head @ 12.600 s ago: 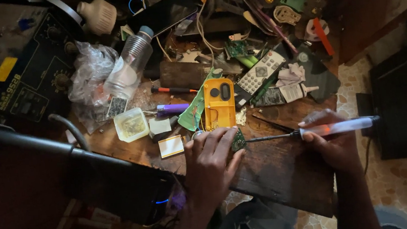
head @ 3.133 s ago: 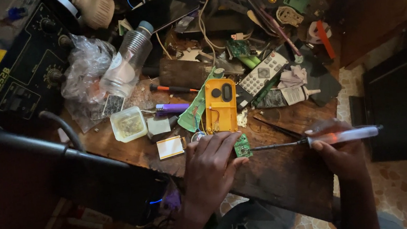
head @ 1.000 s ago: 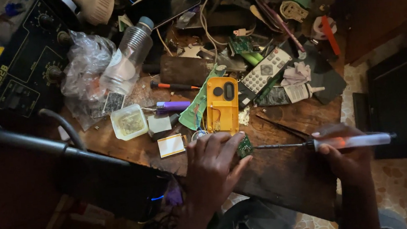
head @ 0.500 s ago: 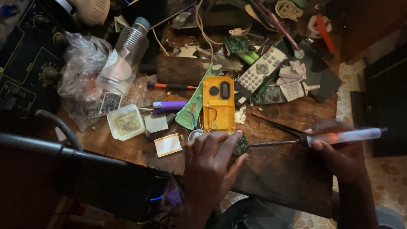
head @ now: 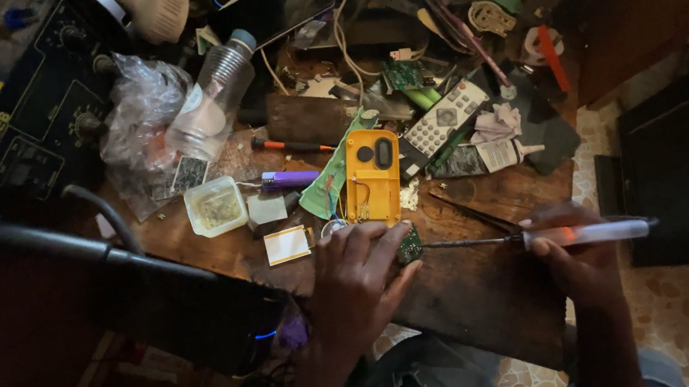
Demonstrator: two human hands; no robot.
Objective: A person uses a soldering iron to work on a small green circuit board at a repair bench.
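My left hand [head: 359,278] presses down on a small green circuit board [head: 409,246] on the dark wooden bench [head: 473,299]. In my right hand [head: 576,259] I grip a soldering iron [head: 584,234] with a pale handle, held level. Its thin metal tip [head: 459,243] reaches left and touches the edge of the board. Just beyond my left fingers lies a yellow plastic casing [head: 372,177] with thin wires trailing from it.
Clutter covers the back of the bench: a black soldering station [head: 26,123], a clear plastic bottle [head: 213,97], a small square tub [head: 214,207], a purple lighter [head: 288,179], a grey remote control [head: 443,120], tweezers [head: 474,214]. A black lamp arm [head: 72,253] crosses the left side.
Over the last second the soldering iron has drifted slightly up and left with its tip staying at the board. My left hand has stayed pressed on the board.
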